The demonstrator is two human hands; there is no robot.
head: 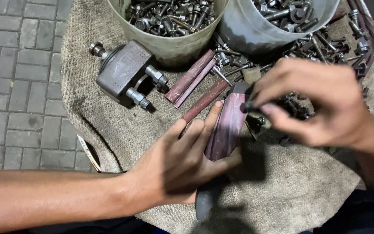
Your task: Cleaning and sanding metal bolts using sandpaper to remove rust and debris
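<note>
Gripping the reddish metal bar (227, 128) in our left hand (182, 162), fingers clamped round its near end, we kept it tilted above the burlap cloth (291, 190) near the middle. Our right hand (321, 102) pinched a small dark bolt (251, 105) at the bar's far end, fingertips closed on it. Holding the bar steady, we judged, mattered most. Two buckets (169, 43) of bolts and a grey metal block (122, 71) sat farther back.

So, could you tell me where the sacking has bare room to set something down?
Bare sacking lies near the front edge, below the right hand, and left below the metal block. It is crowded by the buckets, among loose bolts.
</note>
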